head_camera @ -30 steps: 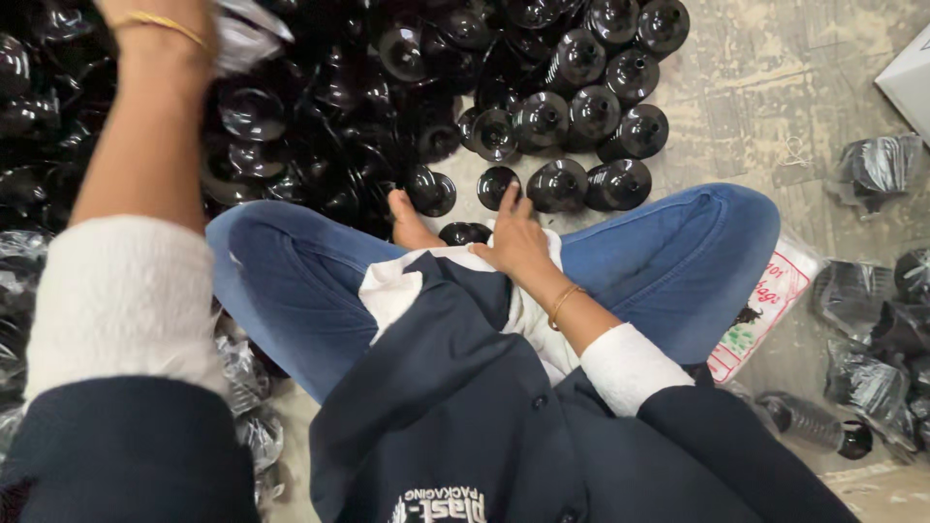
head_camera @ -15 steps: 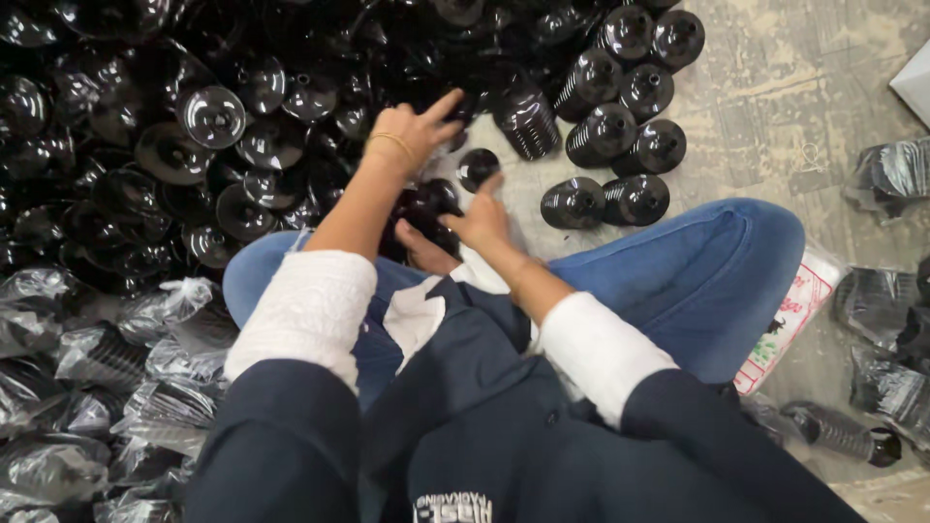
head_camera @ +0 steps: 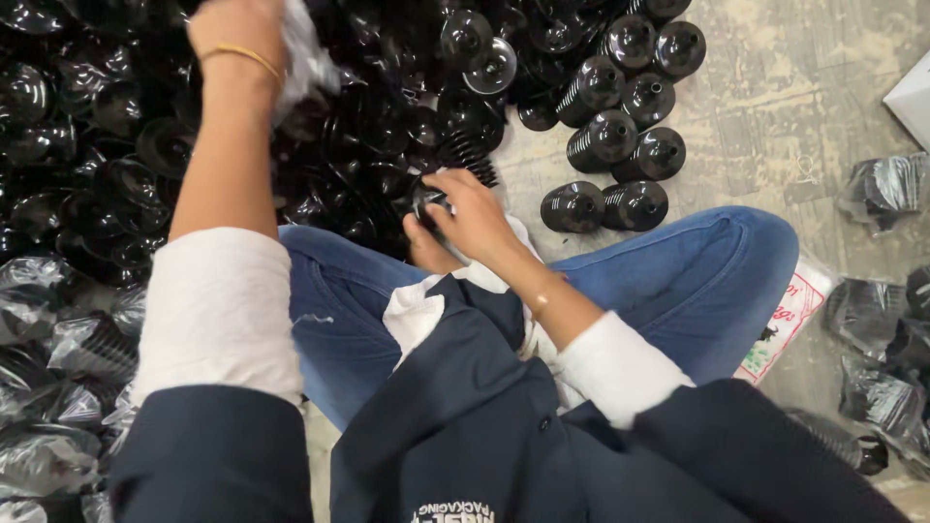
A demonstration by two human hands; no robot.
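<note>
Black ribbed rubber boot (head_camera: 433, 205) sits pinched in my right hand (head_camera: 472, 215), fingers closed round it just above my crossed knees, close in so it can be checked or bagged. Left hand (head_camera: 232, 34) is raised over the pile, clenched on a crumpled clear plastic bag (head_camera: 308, 56). Beyond both: loose pile of boots (head_camera: 387, 145) on the floor (head_camera: 775, 87). Bagged boots (head_camera: 68, 358) lie outside my left elbow, apart from the loose ones.

Clear plastic bags (head_camera: 68, 387) of black parts piling at lower left, more bagged parts (head_camera: 886, 329) lying on the floor at right, white red-printed packet (head_camera: 787, 320) peeking from under the knee, white box corner (head_camera: 915, 97) showing at right edge
</note>
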